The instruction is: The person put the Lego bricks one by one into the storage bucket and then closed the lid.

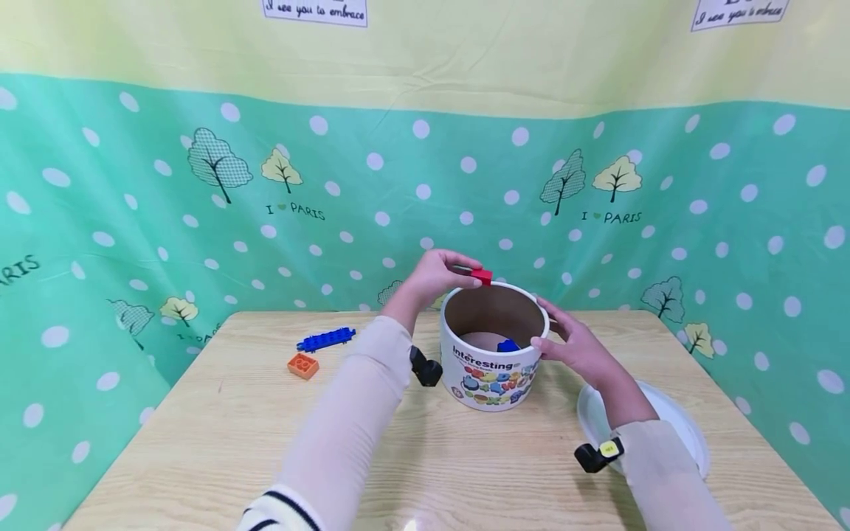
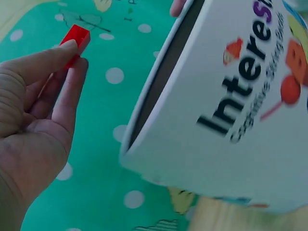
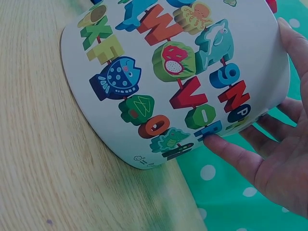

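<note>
My left hand [image 1: 434,276] is raised at the far left rim of a round white tub [image 1: 491,383] printed with "Interesting" and colourful letters. Between its thumb and fingertips it pinches a red toy brick [image 2: 79,41], which in the head view overlaps the tub's back rim. My right hand [image 1: 578,346] holds the tub by its right side, thumb near the front of the rim and fingers round the far side. In the right wrist view that hand [image 3: 284,149] lies along the printed wall. A blue piece [image 1: 508,345] lies inside the tub, on its bottom.
Left of the tub, a long blue studded block [image 1: 326,339] and an orange brick [image 1: 302,366] lie on the wooden table [image 1: 219,435]. A round white lid [image 1: 684,428] lies at the right, partly under my right forearm. Behind the table hangs a green dotted cloth [image 1: 425,192].
</note>
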Demonstrator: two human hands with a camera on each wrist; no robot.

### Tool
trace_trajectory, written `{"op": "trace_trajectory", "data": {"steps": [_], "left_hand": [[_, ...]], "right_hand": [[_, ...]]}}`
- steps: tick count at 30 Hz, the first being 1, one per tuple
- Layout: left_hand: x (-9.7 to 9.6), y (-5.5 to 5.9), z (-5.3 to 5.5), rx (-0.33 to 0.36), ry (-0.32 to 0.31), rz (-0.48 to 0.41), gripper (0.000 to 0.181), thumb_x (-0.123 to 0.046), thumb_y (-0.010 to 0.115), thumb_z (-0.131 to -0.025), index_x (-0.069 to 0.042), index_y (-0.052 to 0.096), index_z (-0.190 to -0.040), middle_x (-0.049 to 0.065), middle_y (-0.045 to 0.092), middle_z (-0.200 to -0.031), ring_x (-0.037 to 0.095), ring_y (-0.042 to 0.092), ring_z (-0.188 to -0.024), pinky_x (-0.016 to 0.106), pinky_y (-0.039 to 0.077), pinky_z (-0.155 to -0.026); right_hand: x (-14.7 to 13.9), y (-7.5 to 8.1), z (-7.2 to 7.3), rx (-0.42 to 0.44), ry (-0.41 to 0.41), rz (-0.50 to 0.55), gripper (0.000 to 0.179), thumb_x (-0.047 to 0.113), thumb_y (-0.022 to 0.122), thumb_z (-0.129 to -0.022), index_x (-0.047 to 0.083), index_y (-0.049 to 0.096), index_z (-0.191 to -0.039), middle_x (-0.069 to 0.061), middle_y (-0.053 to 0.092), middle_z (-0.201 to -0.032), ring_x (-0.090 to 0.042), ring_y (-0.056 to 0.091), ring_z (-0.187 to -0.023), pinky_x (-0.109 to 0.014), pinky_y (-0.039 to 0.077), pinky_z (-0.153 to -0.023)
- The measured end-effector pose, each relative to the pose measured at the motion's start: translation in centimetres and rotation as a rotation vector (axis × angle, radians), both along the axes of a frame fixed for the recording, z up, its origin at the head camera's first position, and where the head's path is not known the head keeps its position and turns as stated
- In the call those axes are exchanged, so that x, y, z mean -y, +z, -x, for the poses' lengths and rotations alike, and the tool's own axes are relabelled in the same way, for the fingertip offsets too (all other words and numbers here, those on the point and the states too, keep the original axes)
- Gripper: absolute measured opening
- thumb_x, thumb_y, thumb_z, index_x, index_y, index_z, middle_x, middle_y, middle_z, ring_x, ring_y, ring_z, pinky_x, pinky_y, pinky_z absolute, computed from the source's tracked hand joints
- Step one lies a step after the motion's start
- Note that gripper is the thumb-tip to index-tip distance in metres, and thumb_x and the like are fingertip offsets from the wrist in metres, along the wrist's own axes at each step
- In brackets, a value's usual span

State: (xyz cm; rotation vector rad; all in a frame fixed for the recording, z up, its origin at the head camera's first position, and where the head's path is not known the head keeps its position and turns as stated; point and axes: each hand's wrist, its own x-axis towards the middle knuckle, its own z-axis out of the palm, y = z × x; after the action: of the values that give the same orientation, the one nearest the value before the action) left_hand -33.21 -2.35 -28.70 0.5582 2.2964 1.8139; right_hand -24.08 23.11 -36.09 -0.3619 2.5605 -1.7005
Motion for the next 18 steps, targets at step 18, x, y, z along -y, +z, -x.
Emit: {"op": "trace_trajectory", "data": {"steps": [18], "left_hand": [[-1.0,-1.9,1.0,0.104,-0.045,-0.206,0.038,0.000,0.072,-0.070,-0.005,0.063,-0.106,0.009,0.063,-0.103,0.017,0.061,-0.092,0.028,0.049,-0.079]], "right_hand": [[0.0,0.0,0.0,-0.033,0.004,-0.023,0.077,0.033,0.064,-0.080,0.028,0.018,-0.142,-0.009,0.021,-0.143,-0.036,0.021,-0.128,-0.049,0.043,-0.085]]}}
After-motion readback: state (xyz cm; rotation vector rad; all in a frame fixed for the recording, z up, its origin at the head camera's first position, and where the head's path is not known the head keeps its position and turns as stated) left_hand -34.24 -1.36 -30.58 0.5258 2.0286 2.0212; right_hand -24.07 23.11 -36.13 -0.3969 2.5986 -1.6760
